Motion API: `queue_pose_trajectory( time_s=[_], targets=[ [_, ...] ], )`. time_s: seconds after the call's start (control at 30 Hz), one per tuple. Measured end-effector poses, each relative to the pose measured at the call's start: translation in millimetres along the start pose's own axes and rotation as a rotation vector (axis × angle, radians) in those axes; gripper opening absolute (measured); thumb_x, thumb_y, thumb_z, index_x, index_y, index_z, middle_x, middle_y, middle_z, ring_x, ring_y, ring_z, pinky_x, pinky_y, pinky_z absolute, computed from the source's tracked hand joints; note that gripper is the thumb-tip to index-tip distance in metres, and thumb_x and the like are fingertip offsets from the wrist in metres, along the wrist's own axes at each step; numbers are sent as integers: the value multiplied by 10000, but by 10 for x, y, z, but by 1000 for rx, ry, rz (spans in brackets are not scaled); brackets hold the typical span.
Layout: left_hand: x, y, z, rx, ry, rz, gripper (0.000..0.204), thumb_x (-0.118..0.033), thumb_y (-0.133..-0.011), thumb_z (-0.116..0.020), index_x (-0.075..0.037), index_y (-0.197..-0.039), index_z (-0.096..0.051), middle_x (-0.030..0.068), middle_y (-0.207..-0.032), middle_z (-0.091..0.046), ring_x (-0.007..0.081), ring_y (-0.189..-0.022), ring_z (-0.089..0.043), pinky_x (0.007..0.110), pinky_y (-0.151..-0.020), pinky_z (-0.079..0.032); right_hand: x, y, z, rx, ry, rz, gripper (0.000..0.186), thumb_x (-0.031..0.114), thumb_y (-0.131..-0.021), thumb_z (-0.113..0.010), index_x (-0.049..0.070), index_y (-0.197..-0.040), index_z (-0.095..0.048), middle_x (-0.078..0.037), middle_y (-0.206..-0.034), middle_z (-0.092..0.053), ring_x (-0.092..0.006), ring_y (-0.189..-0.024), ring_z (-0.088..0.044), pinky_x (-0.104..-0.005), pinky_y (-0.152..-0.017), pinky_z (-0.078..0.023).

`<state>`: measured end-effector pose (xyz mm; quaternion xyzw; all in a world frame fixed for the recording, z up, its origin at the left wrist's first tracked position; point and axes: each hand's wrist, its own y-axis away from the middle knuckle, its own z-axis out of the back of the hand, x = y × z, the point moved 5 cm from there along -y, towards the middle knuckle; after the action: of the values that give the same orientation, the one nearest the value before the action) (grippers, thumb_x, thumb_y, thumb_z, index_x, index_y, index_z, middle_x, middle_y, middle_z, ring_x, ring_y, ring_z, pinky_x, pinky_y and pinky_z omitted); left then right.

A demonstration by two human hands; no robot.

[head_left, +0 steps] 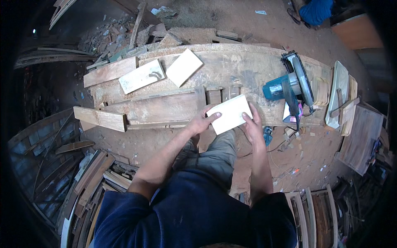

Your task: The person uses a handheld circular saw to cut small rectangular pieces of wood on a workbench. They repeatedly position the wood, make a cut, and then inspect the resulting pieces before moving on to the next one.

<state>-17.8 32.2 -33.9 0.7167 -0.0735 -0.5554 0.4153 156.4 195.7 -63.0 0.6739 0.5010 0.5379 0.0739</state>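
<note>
Between both hands I hold a pale rectangular wooden board (230, 114), tilted over my lap at the near edge of the workbench (244, 76). My left hand (203, 120) grips its left end, thumb on top. At the right end, my right hand (253, 124) closes on it, its thumb on the upper face; the other fingers are mostly hidden beneath. On the bench to the left lie a second pale board (185, 67) and a whitish board (138, 78) with a dark curved metal piece (155, 75) on it. A teal circular saw (285, 84) rests on the right.
Brown planks (111, 72) lie at the bench's left, one plank (100, 118) overhanging the near edge. Boards (339, 97) lean at the right end. A cord (285, 144) trails over the littered floor. Stacked timber (93, 186) stands behind me; another person (316, 12) is at the far right.
</note>
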Motion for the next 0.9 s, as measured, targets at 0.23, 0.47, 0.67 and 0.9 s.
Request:
queue_pose_trajectory(
  time_s=[0.23, 0.47, 0.67, 0.9],
  targets=[
    [162, 87, 377, -589, 61, -212, 359, -267, -1030, -594, -2, -1268, -637, 63, -1083, -664, 83, -934, -563, 270, -825, -485, -28, -329, 136, -38, 13, 92, 334, 98, -992, -656, 30, -1311, -584, -66, -1181, -681, -177, -1077, -658, -358, -930, -553],
    [752, -183, 494, -764, 134, -207, 374, -274, -1063, -495, 33, -1183, -671, 162, -1075, -698, 262, -1008, -645, 370, -931, -489, -391, -420, -63, -56, 39, 85, 360, 121, -987, -671, 54, -1327, -571, -50, -1202, -663, -161, -1083, -648, -357, -928, -553],
    [808, -262, 499, -741, 239, -210, 370, -275, -1057, -516, 30, -1142, -708, 142, -1008, -723, 208, -944, -648, 336, -886, -494, -686, -415, -415, -61, 226, 140, 344, 169, -964, -719, 84, -1271, -589, 21, -1124, -672, -55, -956, -590, -228, -700, -447],
    [778, -270, 464, -768, 287, -209, 321, -251, -1021, -614, 22, -1154, -718, 51, -943, -725, 107, -853, -619, 283, -803, -504, -602, -420, -484, -65, 281, 88, 315, 174, -947, -740, 94, -1227, -621, 12, -1085, -696, -69, -957, -623, -231, -700, -462]
  ],
)
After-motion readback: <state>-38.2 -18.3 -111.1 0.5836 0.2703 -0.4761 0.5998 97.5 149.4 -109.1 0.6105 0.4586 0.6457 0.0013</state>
